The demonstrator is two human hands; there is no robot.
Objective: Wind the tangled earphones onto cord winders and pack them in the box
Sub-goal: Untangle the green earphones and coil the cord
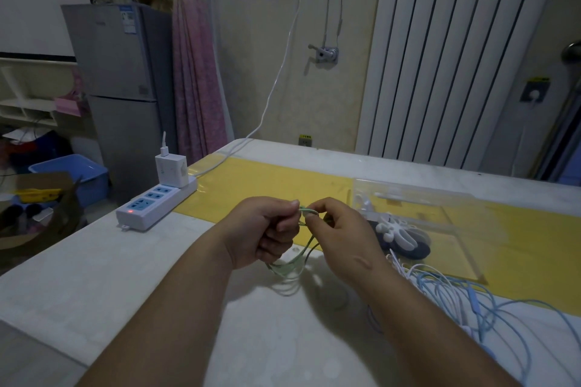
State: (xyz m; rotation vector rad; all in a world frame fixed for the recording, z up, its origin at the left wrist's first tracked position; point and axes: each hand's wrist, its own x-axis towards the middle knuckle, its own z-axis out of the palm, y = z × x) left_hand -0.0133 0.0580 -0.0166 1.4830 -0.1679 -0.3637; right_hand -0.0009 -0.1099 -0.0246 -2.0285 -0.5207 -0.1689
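Observation:
Both hands are raised a little above the table and hold the pale green earphone cord (294, 262). My left hand (267, 229) pinches it between thumb and forefinger, the other fingers curled. My right hand (339, 234) pinches the same cord a finger's width to the right. Loops of the green cord hang down to the tabletop below. A white cord winder (396, 231) lies on a dark blue one (415, 251) to the right of my right hand. The clear plastic box (446, 220) sits behind them on the yellow mat. Tangled blue and white earphones (456, 295) lie at the right.
A white power strip (155, 203) with a charger plugged in lies at the table's left edge, its white cable running up the wall. A yellow mat (276, 188) crosses the table. A fridge, a blue bin and a cardboard box stand on the floor at left.

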